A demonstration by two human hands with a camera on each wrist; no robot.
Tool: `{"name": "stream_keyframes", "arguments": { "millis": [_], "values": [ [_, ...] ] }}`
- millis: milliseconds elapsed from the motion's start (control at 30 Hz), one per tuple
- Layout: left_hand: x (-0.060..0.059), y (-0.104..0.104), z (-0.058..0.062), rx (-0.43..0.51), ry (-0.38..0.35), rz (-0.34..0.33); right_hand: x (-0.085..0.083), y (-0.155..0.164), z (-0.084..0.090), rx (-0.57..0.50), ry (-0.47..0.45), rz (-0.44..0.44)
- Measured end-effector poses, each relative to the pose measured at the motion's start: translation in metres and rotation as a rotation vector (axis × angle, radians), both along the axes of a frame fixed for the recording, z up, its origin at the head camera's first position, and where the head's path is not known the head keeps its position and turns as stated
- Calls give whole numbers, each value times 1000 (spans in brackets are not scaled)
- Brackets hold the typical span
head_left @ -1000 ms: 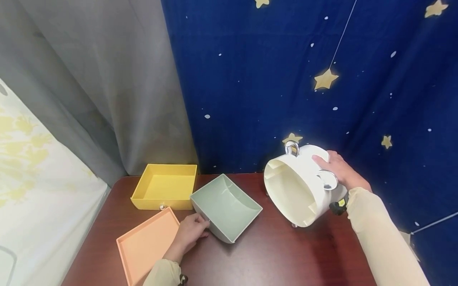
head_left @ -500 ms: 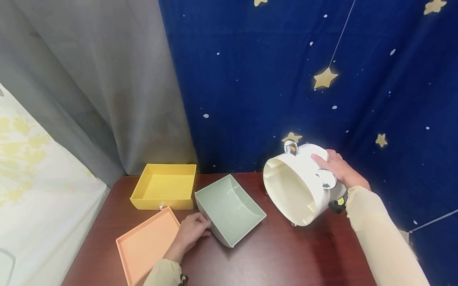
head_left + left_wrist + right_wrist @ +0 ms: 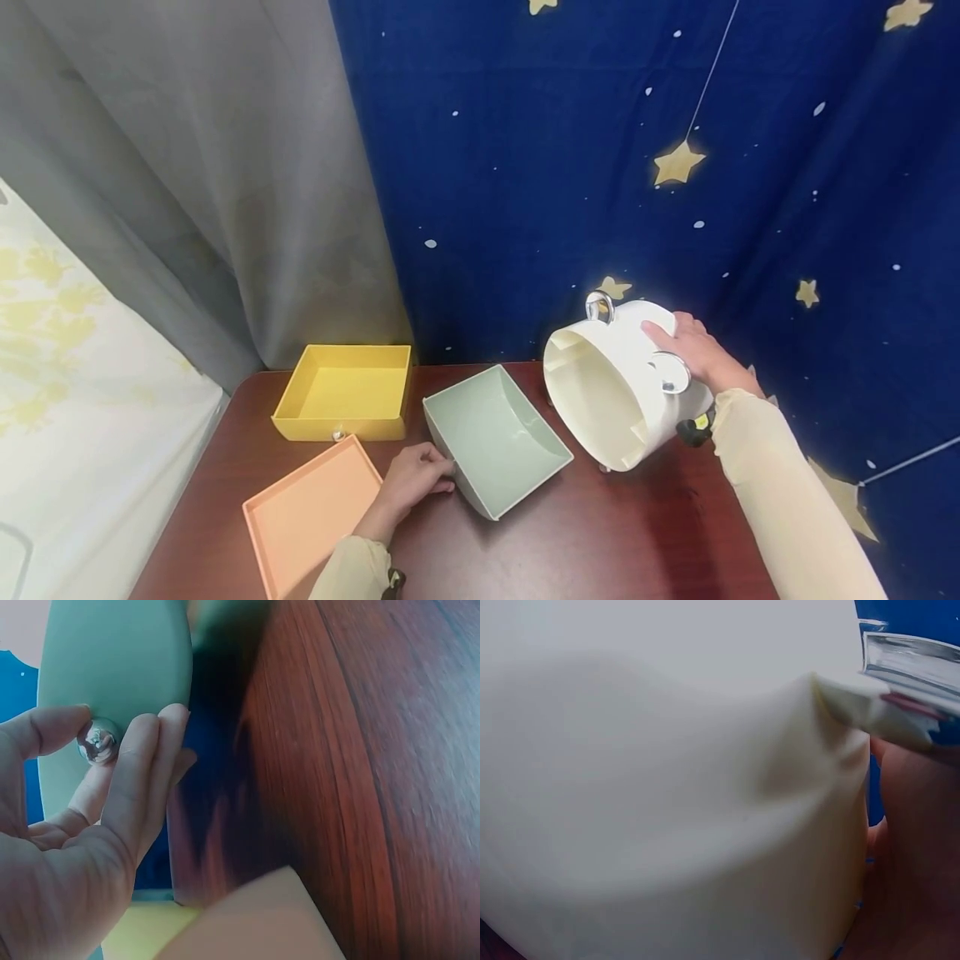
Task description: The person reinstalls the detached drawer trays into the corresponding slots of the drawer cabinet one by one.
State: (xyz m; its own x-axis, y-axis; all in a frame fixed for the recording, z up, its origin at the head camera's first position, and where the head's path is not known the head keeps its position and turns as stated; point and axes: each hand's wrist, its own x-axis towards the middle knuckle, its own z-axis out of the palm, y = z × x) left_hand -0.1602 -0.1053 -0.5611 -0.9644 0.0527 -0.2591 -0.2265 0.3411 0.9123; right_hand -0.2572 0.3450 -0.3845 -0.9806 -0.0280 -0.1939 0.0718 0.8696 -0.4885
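Observation:
My left hand (image 3: 417,481) pinches the round silver knob (image 3: 98,742) on the front of a sage-green drawer (image 3: 498,442). The drawer is turned at an angle, its open top facing up and its inside bare. To its right, my right hand (image 3: 697,350) grips the top of a white oval housing (image 3: 628,383), thumb toward me. That housing is tilted, with its hollow opening turned to the left, toward the drawer. Two silver rings, like eyes, stick up from it. A gap separates drawer and housing. In the right wrist view the white shell (image 3: 667,787) fills most of the picture, blurred.
A yellow drawer (image 3: 352,392) with a silver knob stands at the back left. In front of it an orange shallow tray (image 3: 315,508) lies partly behind the left forearm. The dark red table (image 3: 570,542) backs onto grey and starry blue curtains (image 3: 525,183).
The green drawer has slid to the right with my left hand on its knob, nearing the white housing. The housing has shifted slightly left in view, still in my right hand.

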Motion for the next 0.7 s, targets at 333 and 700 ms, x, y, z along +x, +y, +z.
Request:
{"name": "stream_keyframes", "arguments": {
  "millis": [333, 700],
  "values": [
    [-6, 16, -6, 107, -18, -40, -2, -9, 0, 36, -8, -10],
    [-10, 27, -8, 214, -53, -34, -4, -16, -2, 40, 3, -5]
  ]
}}
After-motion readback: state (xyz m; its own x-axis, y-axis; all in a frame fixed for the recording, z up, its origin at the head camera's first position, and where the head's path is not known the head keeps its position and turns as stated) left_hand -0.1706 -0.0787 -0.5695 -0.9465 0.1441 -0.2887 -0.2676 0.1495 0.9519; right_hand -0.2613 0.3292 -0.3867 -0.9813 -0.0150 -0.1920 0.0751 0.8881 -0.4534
